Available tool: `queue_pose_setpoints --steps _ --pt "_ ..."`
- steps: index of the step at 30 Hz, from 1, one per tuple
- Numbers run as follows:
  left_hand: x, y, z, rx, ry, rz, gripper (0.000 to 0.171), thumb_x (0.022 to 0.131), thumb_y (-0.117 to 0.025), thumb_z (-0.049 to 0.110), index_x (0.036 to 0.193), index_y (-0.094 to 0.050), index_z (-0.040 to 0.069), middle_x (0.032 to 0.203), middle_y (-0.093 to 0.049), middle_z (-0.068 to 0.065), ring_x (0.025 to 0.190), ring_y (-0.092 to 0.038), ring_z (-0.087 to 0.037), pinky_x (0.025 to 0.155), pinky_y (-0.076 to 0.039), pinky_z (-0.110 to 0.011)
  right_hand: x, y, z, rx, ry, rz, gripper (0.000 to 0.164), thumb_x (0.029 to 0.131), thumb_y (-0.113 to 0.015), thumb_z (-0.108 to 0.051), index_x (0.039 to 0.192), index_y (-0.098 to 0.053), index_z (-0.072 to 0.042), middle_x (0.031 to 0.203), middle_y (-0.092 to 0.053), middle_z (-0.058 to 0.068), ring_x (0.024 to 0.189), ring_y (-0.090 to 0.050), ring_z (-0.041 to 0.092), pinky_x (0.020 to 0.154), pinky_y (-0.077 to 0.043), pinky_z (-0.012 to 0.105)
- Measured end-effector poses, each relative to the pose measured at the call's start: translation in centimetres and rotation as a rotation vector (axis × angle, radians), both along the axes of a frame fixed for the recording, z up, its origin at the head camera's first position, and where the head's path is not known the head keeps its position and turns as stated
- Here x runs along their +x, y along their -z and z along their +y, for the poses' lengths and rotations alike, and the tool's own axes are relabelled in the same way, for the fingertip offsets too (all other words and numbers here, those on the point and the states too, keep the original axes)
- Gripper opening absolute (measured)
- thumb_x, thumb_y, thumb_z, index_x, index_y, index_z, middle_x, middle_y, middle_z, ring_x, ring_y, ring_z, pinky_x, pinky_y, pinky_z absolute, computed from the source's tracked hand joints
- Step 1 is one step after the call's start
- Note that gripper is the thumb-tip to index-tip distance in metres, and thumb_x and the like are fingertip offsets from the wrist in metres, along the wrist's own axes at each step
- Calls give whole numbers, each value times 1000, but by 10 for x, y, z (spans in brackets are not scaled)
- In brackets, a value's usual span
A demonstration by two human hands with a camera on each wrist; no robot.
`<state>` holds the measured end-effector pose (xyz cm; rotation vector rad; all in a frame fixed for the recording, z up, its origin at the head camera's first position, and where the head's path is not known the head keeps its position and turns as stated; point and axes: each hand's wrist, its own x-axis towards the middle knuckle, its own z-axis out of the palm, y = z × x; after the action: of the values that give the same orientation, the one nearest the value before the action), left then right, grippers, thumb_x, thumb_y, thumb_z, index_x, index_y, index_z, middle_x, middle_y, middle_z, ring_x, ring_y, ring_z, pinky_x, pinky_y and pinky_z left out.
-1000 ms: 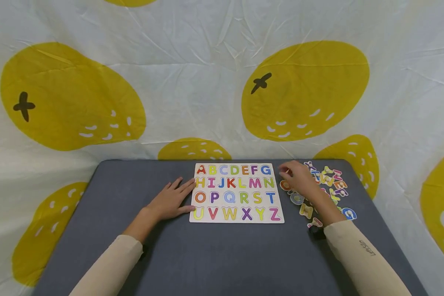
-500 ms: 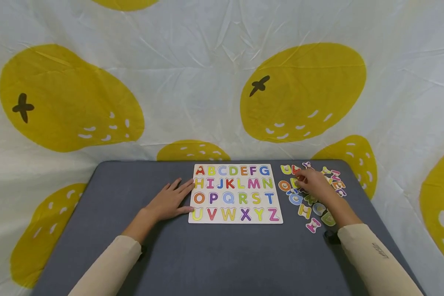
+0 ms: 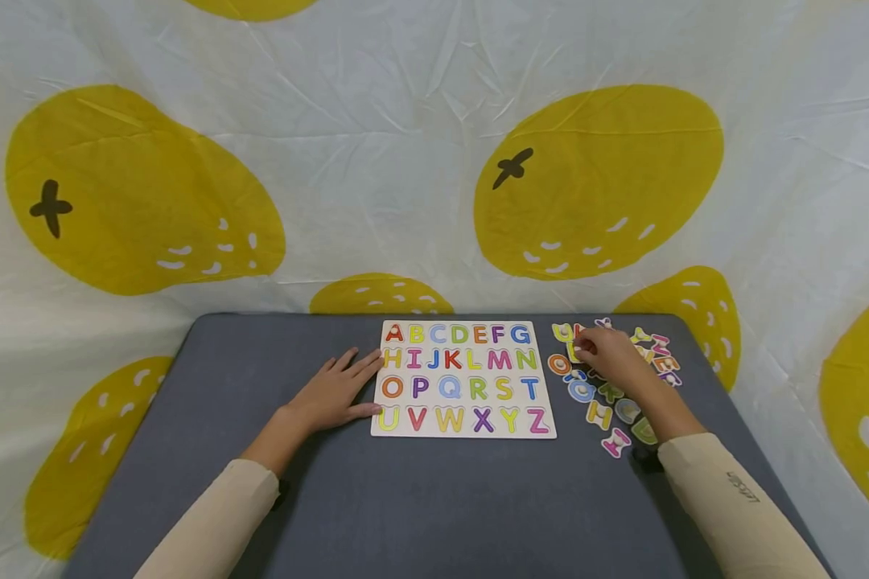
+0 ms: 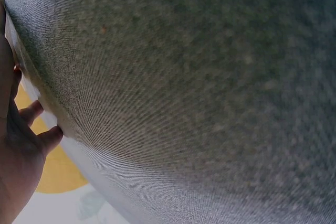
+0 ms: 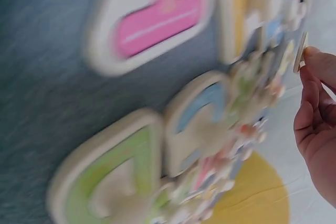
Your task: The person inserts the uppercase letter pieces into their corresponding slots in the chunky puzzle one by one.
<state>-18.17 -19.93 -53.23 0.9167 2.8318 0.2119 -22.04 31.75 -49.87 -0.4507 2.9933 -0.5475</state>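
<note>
Nearest, on the near side of a pale alphabet board (image 3: 433, 402), a bare stretch of dark grey table (image 3: 434, 507) lies between two cream sleeves, the left sleeve (image 3: 210, 515) and the right sleeve (image 3: 724, 498). To the right of the board, a pink I (image 3: 615, 442) lies closest to the person, then a green D (image 3: 643, 431), a yellow H (image 3: 599, 415) and a blue-grey C (image 3: 627, 411).

The left hand (image 3: 331, 394) lies palm down beside the board, fingers spread and gripping nothing. Thumb and fingertips touch its left edge, probably to keep it from sliding. The board shows rows of coloured letters, A to Z.

Right of the board, above loose letters, the right hand (image 3: 611, 358) pinches one wooden piece (image 5: 301, 53) between thumb and fingers, leaving barely a gap; edge-on in the wrist view, its letter cannot be told. Knobs on the loose letters seem meant for such a fingertip hold. An orange O (image 3: 559, 364) and yellow U (image 3: 562, 332) lie just right of the board.

Beyond the board hangs a white cloth (image 3: 376, 201) printed with yellow fruit.
</note>
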Motion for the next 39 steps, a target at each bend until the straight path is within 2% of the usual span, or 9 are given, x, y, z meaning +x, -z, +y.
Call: queue_pose_setpoints --steps 4,10,16,21,26,31,35,39 --pt "0 0 0 4 -1 -7 90 96 -57 68 166 -26 19 173 -24 0 156 -25 -43 119 -28 -68 -2 -7 -17 -19 -6 14 14 97 -71 -10 103 -74 2 89 -69 11 80 -64 24 76 -54 46" --pt "0 1 0 5 -1 3 90 96 -57 67 166 -26 19 172 -24 0 156 -26 -43 119 -29 -68 -8 -9 -51 -104 -3 -1 16 98 -71 -12 106 -75 1 94 -69 12 82 -63 23 75 -55 41" --pt "1 1 -1 8 -8 -8 91 95 -59 67 166 -27 19 172 -26 -1 156 -25 -43 119 -28 -68 -17 -11 -102 -139 -40 24 15 98 -73 -16 104 -76 -3 92 -71 8 83 -63 21 79 -54 40" --pt "1 0 -1 8 -7 -7 91 95 -59 67 166 -27 19 172 -25 -1 156 -25 -43 118 -29 -69 -29 -10 -149 -174 -93 0 13 98 -72 -15 103 -76 -4 95 -72 8 85 -64 20 80 -56 38" --pt "0 -1 0 17 -2 -1 91 95 -59 67 165 -27 18 172 -25 -1 156 -26 -43 118 -29 -69 -45 -6 -189 -146 -165 10 12 99 -70 -15 100 -77 -5 95 -71 8 85 -63 19 81 -55 35" --pt "-1 0 0 12 -1 -1 92 95 -59 67 166 -27 18 172 -25 -1 156 -25 -43 118 -29 -69 -59 -2 -221 -113 -190 -3 13 99 -70 -16 99 -77 -6 91 -71 6 82 -60 18 79 -54 32" --pt "0 0 -1 7 -7 -4 92 95 -60 67 166 -28 18 172 -25 -1 156 -26 -43 118 -29 -69 -65 2 -242 -74 -214 -9 13 99 -69 -17 96 -77 -7 88 -70 4 80 -58 16 76 -51 29" --pt "-1 1 -1 9 -5 2 91 95 -59 68 166 -28 19 172 -26 -1 156 -26 -43 118 -29 -69 -69 8 -258 -22 -217 26 16 99 -67 -13 86 -74 -7 78 -63 3 74 -51 15 71 -45 27"
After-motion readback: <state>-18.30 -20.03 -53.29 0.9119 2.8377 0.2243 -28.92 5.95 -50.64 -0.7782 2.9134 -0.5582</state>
